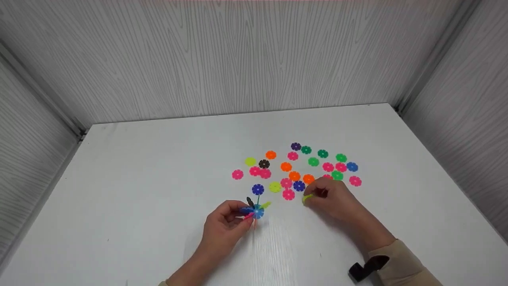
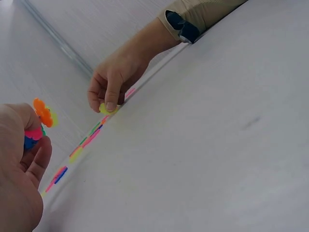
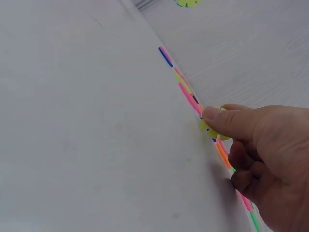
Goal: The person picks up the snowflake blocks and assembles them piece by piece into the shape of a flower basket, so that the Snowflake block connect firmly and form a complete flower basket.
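Slotted-disc cluster (image 1: 258,211) is where we look first: it sits in the left hand (image 1: 224,226), pinched between thumb and fingers near the middle of the worktop (image 1: 158,178). Loose discs (image 1: 294,176) lie scattered beyond it. We see the right hand (image 1: 333,196) pinching a yellow disc (image 1: 306,198), well apart from the cluster. We judge the step to be fetching a piece to add; next, its notch needs lining up with a free one and pressing home, though fingers probably hide some slots from us.
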Tool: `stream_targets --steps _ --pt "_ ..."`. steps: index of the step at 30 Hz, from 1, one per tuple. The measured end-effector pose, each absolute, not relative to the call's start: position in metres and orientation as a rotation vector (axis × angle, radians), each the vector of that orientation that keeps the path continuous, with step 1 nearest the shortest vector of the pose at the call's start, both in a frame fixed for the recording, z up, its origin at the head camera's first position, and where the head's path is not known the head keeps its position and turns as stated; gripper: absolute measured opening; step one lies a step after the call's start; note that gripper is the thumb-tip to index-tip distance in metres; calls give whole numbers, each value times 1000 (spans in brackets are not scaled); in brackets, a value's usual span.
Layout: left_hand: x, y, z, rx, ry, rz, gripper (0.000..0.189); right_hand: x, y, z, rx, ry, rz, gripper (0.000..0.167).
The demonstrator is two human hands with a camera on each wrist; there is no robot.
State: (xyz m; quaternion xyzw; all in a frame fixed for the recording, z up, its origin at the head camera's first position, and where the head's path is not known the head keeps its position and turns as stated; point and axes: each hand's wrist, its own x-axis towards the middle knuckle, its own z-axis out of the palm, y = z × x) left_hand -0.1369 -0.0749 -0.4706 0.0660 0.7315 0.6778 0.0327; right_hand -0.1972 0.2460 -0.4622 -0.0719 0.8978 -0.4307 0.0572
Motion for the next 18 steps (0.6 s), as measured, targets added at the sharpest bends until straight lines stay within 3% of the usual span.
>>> stream_targets --steps 18 --pt "-134 -69 -470 268 2209 2121 32 -163 181 -446 -570 2343 -1685 9"
